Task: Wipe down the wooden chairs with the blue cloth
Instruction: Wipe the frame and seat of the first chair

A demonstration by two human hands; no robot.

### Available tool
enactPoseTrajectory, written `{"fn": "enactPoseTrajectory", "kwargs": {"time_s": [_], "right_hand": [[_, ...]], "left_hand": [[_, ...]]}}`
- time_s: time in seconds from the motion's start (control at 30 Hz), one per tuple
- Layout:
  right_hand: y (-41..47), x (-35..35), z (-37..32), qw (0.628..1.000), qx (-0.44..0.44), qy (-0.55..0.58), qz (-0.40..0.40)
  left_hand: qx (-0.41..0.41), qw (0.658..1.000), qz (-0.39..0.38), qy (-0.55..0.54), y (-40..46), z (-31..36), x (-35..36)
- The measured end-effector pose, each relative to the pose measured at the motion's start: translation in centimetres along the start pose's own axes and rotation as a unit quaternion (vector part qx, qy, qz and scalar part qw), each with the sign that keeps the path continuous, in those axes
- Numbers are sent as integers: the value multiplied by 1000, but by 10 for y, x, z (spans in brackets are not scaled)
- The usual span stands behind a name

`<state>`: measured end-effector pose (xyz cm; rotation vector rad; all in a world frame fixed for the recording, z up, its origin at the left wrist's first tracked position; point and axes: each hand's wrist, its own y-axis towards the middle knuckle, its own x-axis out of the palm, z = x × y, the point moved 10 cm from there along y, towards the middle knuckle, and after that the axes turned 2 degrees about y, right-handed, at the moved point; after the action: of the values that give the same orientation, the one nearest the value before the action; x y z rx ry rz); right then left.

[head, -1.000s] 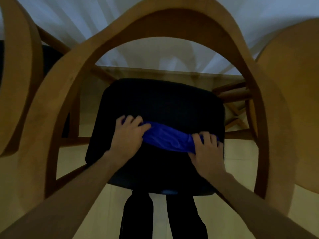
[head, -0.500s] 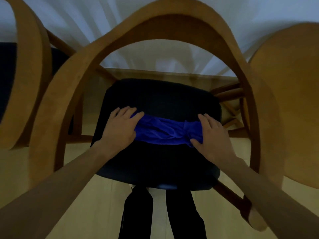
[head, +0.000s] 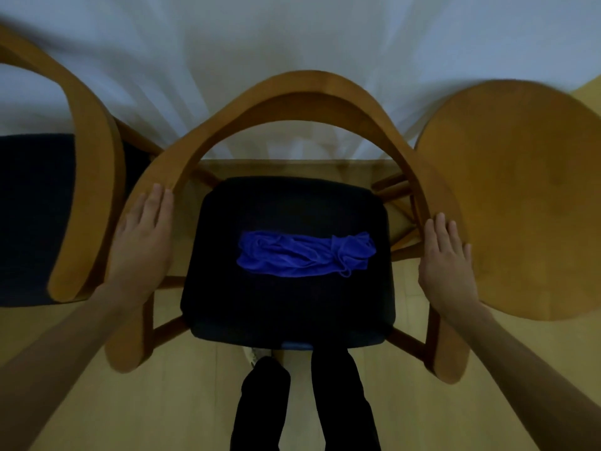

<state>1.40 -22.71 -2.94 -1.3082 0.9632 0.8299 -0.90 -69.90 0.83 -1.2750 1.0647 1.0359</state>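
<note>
A wooden chair (head: 292, 99) with a curved back and arm rail stands right in front of me, its dark padded seat (head: 286, 307) below. The blue cloth (head: 305, 253) lies bunched in a strip across the middle of the seat, with no hand on it. My left hand (head: 141, 242) rests flat with straight fingers on the chair's left arm. My right hand (head: 447, 258) lies flat with straight fingers on the right arm. Both hands hold nothing.
A second wooden chair (head: 87, 177) with a dark seat stands close on the left. A round wooden table top (head: 527, 196) crowds the right arm. A white curtain (head: 292, 37) hangs behind. My dark-trousered legs (head: 305, 402) stand on the pale wood floor.
Both hands have let go of the blue cloth and moved outward onto the chair's arms. The cloth stays on the seat. The camera has pulled back and up.
</note>
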Motion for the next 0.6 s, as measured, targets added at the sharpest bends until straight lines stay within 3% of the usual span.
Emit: {"fn": "enactPoseTrajectory", "kwargs": {"time_s": [0.2, 0.6], "right_hand": [[-1, 2, 4, 1000, 1, -2, 10], [47, -19, -2, 999, -3, 47, 25]], "left_hand": [[-2, 1000, -29, 1, -5, -13, 14], [14, 1000, -10, 23, 27, -24, 27]]}}
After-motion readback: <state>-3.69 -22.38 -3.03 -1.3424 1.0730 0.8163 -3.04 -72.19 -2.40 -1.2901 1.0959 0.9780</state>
